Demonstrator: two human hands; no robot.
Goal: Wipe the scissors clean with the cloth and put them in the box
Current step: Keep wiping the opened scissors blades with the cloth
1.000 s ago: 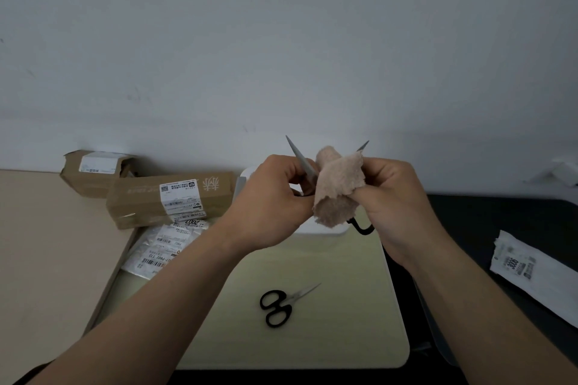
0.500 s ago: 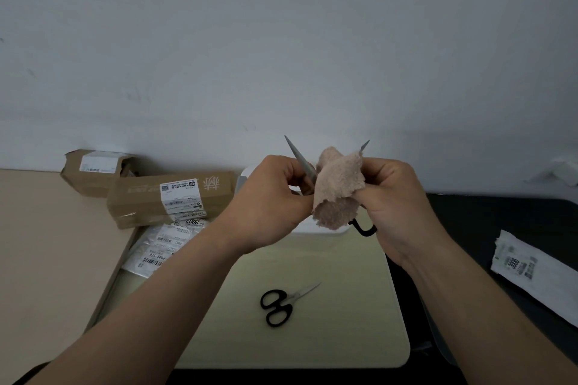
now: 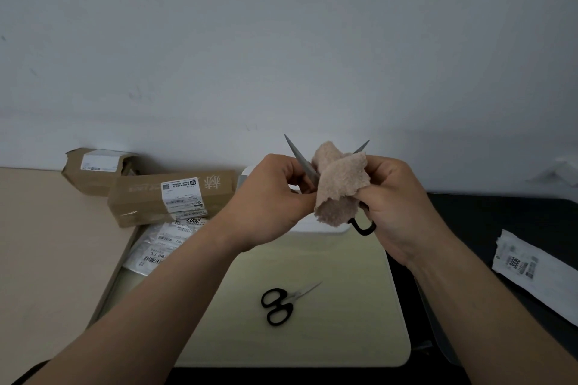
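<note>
Little had moved vs. the frame 0.5 s back: both hands and the open scissors [image 3: 301, 159] were held at about the same spot, w/ the cloth [image 3: 341, 191] shifted only slightly. The scissors were held up above the far edge of the worktop [image 3: 359, 337], blades spread in a V, tips pointing up and away. The left hand [image 3: 272, 197] was closed on the left blade near the pivot, fingers together; the right hand [image 3: 397, 200] was clamped on the cloth and, it seemed, the other blade, w/ a black handle loop showing just below. A white box [image 3: 312, 226] was mostly hidden behind the hands. A second pair of scissors [image 3: 281, 303] lay flat on the worktop, untouched. To wipe well, the cloth should probably be drawn from pivot to tip, pinched over the flat sides, w/ fingers kept off the edges; then the blades closed before boxing.
</note>
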